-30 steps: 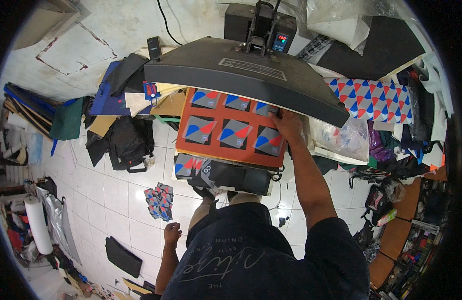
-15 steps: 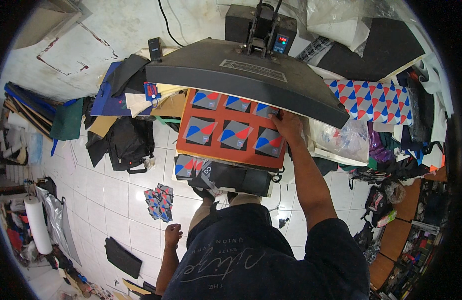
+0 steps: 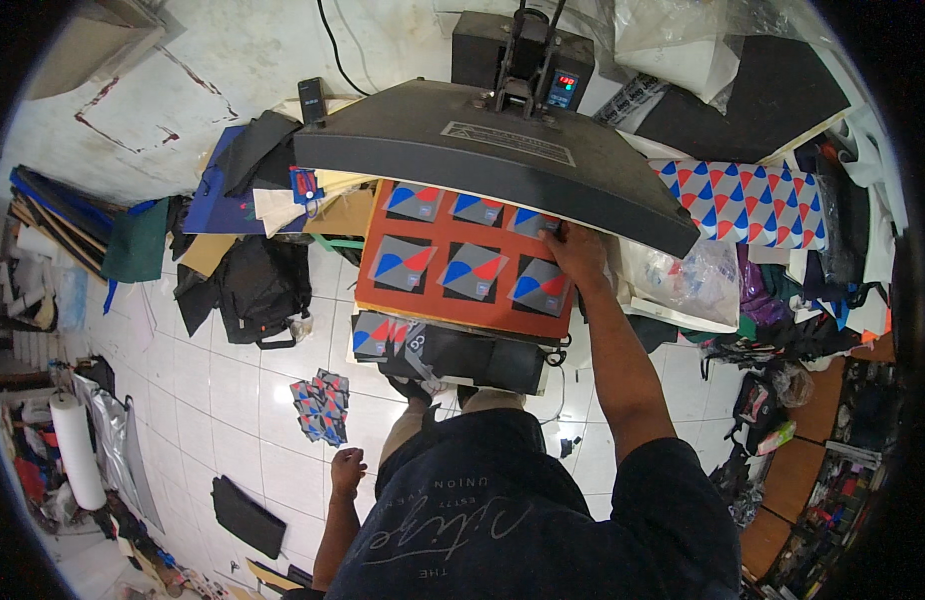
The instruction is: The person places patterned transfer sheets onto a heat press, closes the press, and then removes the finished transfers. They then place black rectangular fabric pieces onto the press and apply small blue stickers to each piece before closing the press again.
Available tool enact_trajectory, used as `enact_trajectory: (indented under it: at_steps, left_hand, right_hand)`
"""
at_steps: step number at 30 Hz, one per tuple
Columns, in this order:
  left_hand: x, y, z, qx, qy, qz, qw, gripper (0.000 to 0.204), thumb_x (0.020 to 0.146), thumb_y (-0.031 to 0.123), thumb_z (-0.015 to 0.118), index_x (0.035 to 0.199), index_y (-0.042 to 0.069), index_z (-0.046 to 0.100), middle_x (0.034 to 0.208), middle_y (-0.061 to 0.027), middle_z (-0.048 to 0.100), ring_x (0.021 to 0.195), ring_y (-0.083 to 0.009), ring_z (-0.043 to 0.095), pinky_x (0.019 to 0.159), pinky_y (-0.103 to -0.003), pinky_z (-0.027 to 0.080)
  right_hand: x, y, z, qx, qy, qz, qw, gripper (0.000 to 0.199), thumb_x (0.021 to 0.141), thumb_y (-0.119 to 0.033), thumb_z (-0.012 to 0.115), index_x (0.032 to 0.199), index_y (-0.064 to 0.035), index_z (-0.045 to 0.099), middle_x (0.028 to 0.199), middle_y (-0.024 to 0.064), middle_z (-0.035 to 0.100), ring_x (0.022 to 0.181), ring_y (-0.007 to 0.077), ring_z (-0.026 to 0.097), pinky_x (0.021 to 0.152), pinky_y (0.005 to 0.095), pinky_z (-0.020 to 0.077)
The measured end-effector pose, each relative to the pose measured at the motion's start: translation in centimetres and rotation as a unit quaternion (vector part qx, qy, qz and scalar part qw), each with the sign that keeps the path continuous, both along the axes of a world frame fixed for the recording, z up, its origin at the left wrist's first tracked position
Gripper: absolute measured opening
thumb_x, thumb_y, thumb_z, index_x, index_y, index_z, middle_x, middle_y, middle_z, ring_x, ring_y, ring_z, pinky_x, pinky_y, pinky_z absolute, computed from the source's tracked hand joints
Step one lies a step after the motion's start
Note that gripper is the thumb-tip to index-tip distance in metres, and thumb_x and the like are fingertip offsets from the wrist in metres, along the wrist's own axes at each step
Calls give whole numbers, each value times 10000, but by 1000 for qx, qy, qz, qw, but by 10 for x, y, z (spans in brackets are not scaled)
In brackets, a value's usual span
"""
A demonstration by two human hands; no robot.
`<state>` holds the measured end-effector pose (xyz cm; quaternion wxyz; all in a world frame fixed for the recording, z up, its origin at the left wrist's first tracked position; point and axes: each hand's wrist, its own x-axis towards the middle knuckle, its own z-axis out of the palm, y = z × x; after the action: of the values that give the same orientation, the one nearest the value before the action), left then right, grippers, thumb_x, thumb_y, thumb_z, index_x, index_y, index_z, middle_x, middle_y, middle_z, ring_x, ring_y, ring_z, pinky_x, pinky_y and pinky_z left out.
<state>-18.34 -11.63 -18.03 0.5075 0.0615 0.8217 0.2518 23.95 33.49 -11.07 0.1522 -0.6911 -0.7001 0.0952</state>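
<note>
My right hand (image 3: 581,255) reaches under the raised upper plate of a heat press (image 3: 483,155). Its fingers are closed at the corner of a printed transfer sheet (image 3: 528,221) in the back right of the press bed. Several grey, blue and red sheets, such as the front middle transfer sheet (image 3: 473,270), lie in two rows on black fabric squares. Beneath them is the brown-red press bed (image 3: 438,298). Down at my left side hangs my left hand (image 3: 349,470), fingers curled in, with nothing visible in it.
A pile of printed pieces (image 3: 321,407) lies on the white tiled floor (image 3: 233,400). Black pieces and more prints rest on a ledge (image 3: 463,357) before the bed. Left stands a black backpack (image 3: 263,290); right are a plastic-filled tray (image 3: 683,285) and a patterned roll (image 3: 743,203).
My right hand stays at the back right sheet with hardly any movement. The left hand still hangs at my side. The whole view has shifted very slightly.
</note>
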Motion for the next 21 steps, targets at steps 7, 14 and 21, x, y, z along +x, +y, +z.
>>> enact_trajectory:
  at_steps: [7,14,21]
  left_hand:
    - [2,1,7,4,5,-1,1000,309,840,204,635,1049,-17,583,839,-95,619,642,-159,618,496,-267,464]
    - [1,-3,4,15,-15,20,1000,306,844,196,628,1045,-29,578,817,-85,601,613,-151,590,486,-263,452]
    - [2,-3,1,-7,-10,21,1000,297,846,205,631,1047,-10,589,829,-89,615,637,-154,603,497,-265,452]
  right_hand:
    - [0,-1,1,31,7,14,999,518,792,-456,682,1161,-112,564,952,111,673,914,315,648,810,431,497]
    - [4,2,-10,56,-3,14,998,520,784,-454,687,1163,-118,566,969,122,668,937,332,640,825,438,494]
    - [-4,-4,9,11,23,-18,1000,606,763,-507,681,1213,-129,533,1090,182,623,1026,392,596,887,476,460]
